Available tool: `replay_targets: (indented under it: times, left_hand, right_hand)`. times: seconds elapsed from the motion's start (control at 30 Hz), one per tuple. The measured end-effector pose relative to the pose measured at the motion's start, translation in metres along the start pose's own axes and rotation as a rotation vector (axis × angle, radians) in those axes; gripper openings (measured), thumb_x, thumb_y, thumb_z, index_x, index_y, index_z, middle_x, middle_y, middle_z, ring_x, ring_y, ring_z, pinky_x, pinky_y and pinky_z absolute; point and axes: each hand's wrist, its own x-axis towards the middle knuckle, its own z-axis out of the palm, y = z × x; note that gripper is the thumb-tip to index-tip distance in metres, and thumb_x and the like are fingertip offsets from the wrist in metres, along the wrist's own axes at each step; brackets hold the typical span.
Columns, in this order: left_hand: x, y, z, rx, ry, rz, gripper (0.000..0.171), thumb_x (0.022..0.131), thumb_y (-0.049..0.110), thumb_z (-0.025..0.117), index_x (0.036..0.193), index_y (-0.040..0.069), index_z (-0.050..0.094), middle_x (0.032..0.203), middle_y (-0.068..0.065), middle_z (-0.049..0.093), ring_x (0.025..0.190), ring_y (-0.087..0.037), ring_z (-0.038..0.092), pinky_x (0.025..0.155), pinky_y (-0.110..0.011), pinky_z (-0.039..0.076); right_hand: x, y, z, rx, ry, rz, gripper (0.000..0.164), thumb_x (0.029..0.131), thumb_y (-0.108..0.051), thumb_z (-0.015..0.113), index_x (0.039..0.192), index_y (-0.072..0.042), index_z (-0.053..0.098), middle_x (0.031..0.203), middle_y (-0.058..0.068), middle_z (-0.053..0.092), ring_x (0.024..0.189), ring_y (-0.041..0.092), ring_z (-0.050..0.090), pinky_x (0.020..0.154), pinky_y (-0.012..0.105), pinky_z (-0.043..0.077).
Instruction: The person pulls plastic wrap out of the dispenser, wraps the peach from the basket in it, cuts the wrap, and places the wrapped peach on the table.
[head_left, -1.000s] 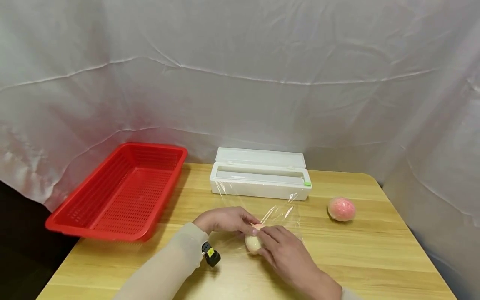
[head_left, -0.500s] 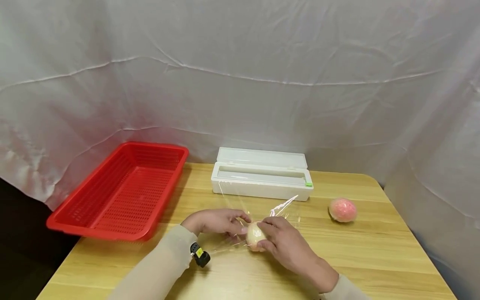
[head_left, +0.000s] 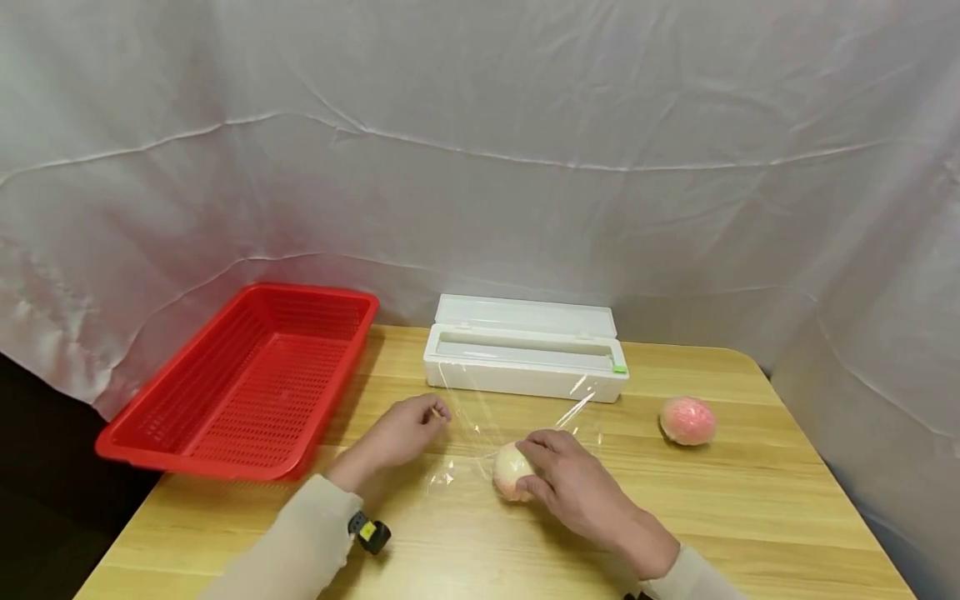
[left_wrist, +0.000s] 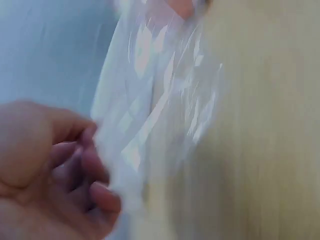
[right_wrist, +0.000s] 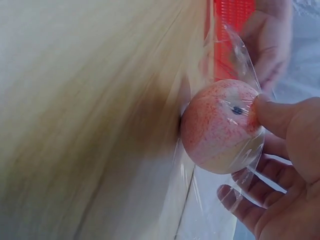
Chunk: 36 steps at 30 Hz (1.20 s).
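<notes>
My right hand grips a round pink-and-cream peach near the table's front middle. In the right wrist view the thumb lies by the dark stem spot of the peach, with clear film over its skin. The plastic wrap spreads from the white dispenser box to the peach. Left of it, my left hand is raised with curled fingers. In the left wrist view, blurred, its thumb and fingers pinch the edge of the wrap.
A red perforated basket stands at the left of the wooden table. Another pink peach, shiny as if wrapped, lies at the right. The box lid is up at the back, before a grey cloth backdrop.
My left hand has moved left, away from the peach, and the wrap lies flatter there. The right hand stays at the peach, whose cream side has turned upward.
</notes>
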Motion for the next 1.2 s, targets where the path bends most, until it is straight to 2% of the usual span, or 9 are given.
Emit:
replay_targets:
  times: [0.1,0.23,0.33,0.4,0.6,0.83,1.03,1.1,1.2]
  left_hand:
    - [-0.007,0.027,0.017,0.225,0.116,0.166,0.010,0.100,0.015,0.068,0.109,0.013,0.072,0.096,0.004,0.067,0.091,-0.013,0.061,0.081,-0.033,0.056]
    - [-0.015,0.051,0.041,0.429,0.082,0.401,0.025,0.098,0.026,0.076,0.119,0.015,0.070,0.118,0.002,0.068,0.114,-0.016,0.061,0.101,-0.035,0.055]
    - [-0.016,0.056,0.057,0.566,0.102,0.513,0.039,0.093,0.034,0.082,0.124,0.015,0.066,0.123,0.000,0.066,0.118,-0.018,0.061,0.105,-0.035,0.053]
    - [-0.014,0.056,0.063,0.628,0.131,0.548,0.049,0.089,0.037,0.086,0.126,0.014,0.063,0.125,0.000,0.065,0.116,-0.018,0.063,0.104,-0.035,0.054]
    - [-0.008,0.048,0.071,0.707,0.147,0.545,0.064,0.086,0.035,0.090,0.137,0.013,0.059,0.127,-0.001,0.063,0.113,-0.016,0.064,0.103,-0.031,0.054]
    - [-0.004,0.041,0.076,0.726,0.132,0.524,0.093,0.076,0.042,0.095,0.150,0.010,0.050,0.129,-0.003,0.065,0.116,-0.018,0.065,0.106,-0.033,0.053]
    - [-0.001,0.041,0.077,0.744,0.130,0.482,0.072,0.085,0.037,0.090,0.142,0.010,0.054,0.130,-0.005,0.067,0.116,-0.020,0.066,0.104,-0.033,0.055]
    - [0.000,0.043,0.075,0.736,0.104,0.450,0.066,0.088,0.036,0.088,0.139,0.010,0.056,0.131,-0.006,0.067,0.117,-0.021,0.067,0.104,-0.034,0.055]
    - [0.002,0.047,0.070,0.680,0.048,0.385,0.062,0.089,0.033,0.087,0.138,0.008,0.058,0.134,-0.009,0.068,0.121,-0.024,0.067,0.106,-0.036,0.054]
  right_hand:
    - [0.002,0.000,0.000,-0.014,-0.006,-0.024,0.051,0.095,-0.033,0.079,0.136,-0.004,0.067,0.132,0.010,0.065,0.124,0.027,0.061,0.102,0.045,0.055]
    - [0.005,0.001,0.002,-0.035,-0.012,-0.058,0.056,0.094,-0.036,0.080,0.137,-0.004,0.065,0.135,0.012,0.064,0.124,0.029,0.061,0.101,0.045,0.056]
    - [0.006,0.003,0.003,-0.042,-0.014,-0.066,0.058,0.092,-0.037,0.081,0.139,-0.006,0.064,0.136,0.013,0.063,0.124,0.029,0.061,0.101,0.045,0.057]
    - [0.008,0.004,0.003,-0.026,-0.022,-0.063,0.060,0.092,-0.037,0.081,0.141,-0.007,0.063,0.136,0.012,0.063,0.124,0.029,0.061,0.102,0.044,0.056]
    - [0.014,0.009,0.003,0.083,-0.077,0.002,0.060,0.093,-0.035,0.081,0.140,-0.003,0.063,0.140,0.013,0.061,0.130,0.031,0.058,0.107,0.048,0.053]
    - [0.018,0.016,0.005,0.243,-0.110,0.082,0.067,0.094,-0.038,0.079,0.145,0.000,0.059,0.141,0.011,0.059,0.133,0.032,0.055,0.111,0.054,0.049]
    - [0.019,0.024,0.002,0.343,-0.175,0.145,0.077,0.098,-0.044,0.073,0.155,0.002,0.048,0.155,0.020,0.051,0.145,0.042,0.046,0.119,0.062,0.038]
    - [0.017,0.027,-0.002,0.366,-0.147,0.189,0.074,0.101,-0.041,0.070,0.157,-0.001,0.045,0.160,0.022,0.046,0.149,0.045,0.041,0.120,0.066,0.034]
    - [0.013,0.031,-0.011,0.366,0.035,0.261,0.056,0.102,-0.028,0.069,0.151,-0.006,0.055,0.152,0.020,0.056,0.142,0.044,0.050,0.114,0.066,0.041]
